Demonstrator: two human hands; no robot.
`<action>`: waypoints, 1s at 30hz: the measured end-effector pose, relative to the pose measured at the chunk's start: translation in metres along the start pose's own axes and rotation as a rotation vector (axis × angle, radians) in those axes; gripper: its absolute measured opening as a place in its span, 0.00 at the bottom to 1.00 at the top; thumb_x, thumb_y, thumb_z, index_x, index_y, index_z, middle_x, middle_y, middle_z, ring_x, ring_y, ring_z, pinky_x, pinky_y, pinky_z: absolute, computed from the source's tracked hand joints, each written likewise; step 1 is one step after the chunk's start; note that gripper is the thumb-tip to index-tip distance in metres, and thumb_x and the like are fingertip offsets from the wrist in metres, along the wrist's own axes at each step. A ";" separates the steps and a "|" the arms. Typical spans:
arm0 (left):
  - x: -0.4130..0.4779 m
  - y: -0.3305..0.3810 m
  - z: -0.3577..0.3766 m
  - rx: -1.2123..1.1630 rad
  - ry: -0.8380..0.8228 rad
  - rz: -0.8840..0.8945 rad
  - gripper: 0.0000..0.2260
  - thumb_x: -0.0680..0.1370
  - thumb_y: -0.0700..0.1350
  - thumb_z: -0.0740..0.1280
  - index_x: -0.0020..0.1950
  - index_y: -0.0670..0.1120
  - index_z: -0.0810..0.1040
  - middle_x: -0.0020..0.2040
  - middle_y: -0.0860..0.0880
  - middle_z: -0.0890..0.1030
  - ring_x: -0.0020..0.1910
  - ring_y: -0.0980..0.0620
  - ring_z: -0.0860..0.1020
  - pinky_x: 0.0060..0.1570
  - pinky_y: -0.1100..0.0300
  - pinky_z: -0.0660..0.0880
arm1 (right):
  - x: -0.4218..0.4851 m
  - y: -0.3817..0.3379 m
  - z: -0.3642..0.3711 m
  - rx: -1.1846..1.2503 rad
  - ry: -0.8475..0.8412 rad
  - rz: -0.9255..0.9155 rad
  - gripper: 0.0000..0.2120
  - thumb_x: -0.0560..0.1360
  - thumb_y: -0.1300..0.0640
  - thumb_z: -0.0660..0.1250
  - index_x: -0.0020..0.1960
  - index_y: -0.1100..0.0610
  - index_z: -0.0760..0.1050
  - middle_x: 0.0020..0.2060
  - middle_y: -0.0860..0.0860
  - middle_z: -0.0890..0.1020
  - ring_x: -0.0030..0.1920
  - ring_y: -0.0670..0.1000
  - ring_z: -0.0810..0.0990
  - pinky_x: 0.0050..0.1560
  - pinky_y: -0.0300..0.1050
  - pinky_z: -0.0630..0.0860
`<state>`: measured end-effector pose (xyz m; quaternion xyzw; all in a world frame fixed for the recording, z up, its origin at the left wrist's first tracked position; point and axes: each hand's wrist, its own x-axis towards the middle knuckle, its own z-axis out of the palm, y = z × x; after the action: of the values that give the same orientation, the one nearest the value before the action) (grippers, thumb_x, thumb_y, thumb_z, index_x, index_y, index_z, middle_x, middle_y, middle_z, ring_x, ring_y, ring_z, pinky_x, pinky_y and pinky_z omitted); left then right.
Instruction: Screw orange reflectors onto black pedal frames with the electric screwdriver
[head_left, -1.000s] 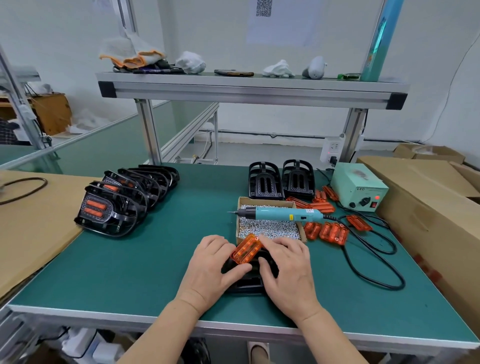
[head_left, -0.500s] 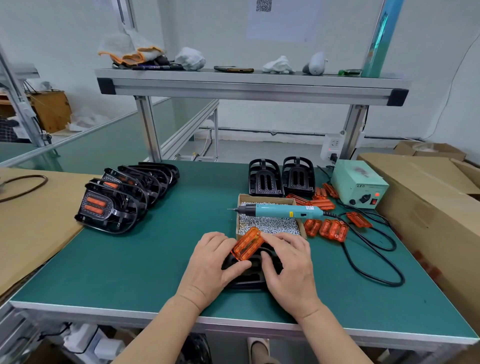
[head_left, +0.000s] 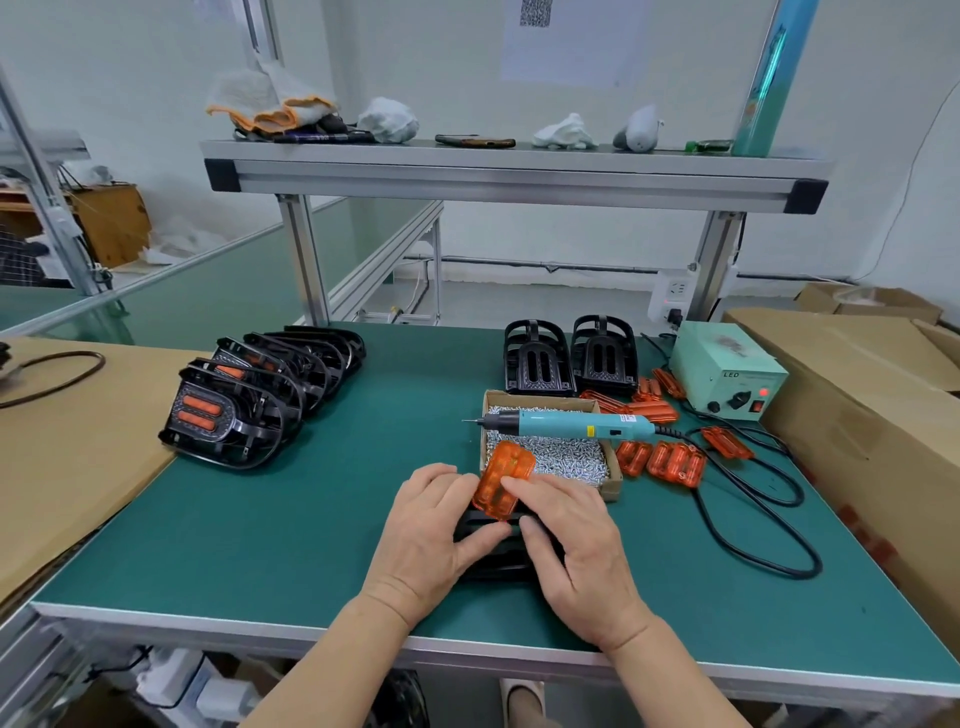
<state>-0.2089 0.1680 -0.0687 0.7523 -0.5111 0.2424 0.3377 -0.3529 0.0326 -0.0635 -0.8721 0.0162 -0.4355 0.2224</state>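
Observation:
A black pedal frame (head_left: 491, 553) lies near the front edge of the table, mostly hidden under both hands. My left hand (head_left: 431, 530) grips its left side, thumb on top. My right hand (head_left: 576, 545) pinches an orange reflector (head_left: 504, 480) between fingers and thumb and holds it against the frame's far end. The teal electric screwdriver (head_left: 571, 423) lies unheld across the cardboard screw box (head_left: 615, 486), tip pointing left. Loose orange reflectors (head_left: 670, 460) lie to the right of the box. Two bare black frames (head_left: 540, 364) stand behind it.
A row of pedals fitted with reflectors (head_left: 234, 410) leans at the left. The screwdriver's power unit (head_left: 727, 374) sits at back right, and its black cable (head_left: 753, 530) loops over the mat. Cardboard boxes (head_left: 857, 395) line the right edge and a cardboard sheet (head_left: 67, 441) lies on the left. An aluminium shelf (head_left: 509, 171) spans overhead.
The orange reflector has turned from a slanted lie to nearly lengthwise on the frame. Both hands stay on the frame, with small finger shifts.

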 end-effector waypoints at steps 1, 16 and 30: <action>0.000 0.001 0.000 -0.002 -0.006 -0.005 0.25 0.78 0.65 0.60 0.55 0.44 0.78 0.49 0.50 0.80 0.57 0.48 0.74 0.60 0.54 0.71 | -0.001 0.000 0.000 0.013 -0.001 0.015 0.17 0.80 0.55 0.64 0.67 0.54 0.79 0.63 0.45 0.80 0.66 0.46 0.75 0.64 0.53 0.74; -0.005 -0.004 0.002 0.006 -0.016 0.039 0.28 0.80 0.57 0.64 0.78 0.53 0.62 0.57 0.51 0.77 0.63 0.47 0.72 0.66 0.52 0.68 | -0.005 0.005 0.007 0.129 -0.020 0.233 0.22 0.77 0.58 0.69 0.69 0.53 0.68 0.61 0.42 0.78 0.63 0.39 0.77 0.65 0.36 0.73; -0.005 -0.004 0.005 0.087 -0.017 0.061 0.23 0.78 0.61 0.65 0.66 0.49 0.78 0.56 0.48 0.78 0.62 0.45 0.73 0.64 0.51 0.70 | -0.001 0.004 0.003 0.082 0.032 0.155 0.14 0.79 0.61 0.67 0.64 0.57 0.74 0.55 0.46 0.77 0.58 0.44 0.77 0.60 0.36 0.73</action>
<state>-0.2072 0.1684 -0.0763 0.7524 -0.5257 0.2680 0.2926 -0.3508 0.0304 -0.0676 -0.8514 0.0694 -0.4311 0.2906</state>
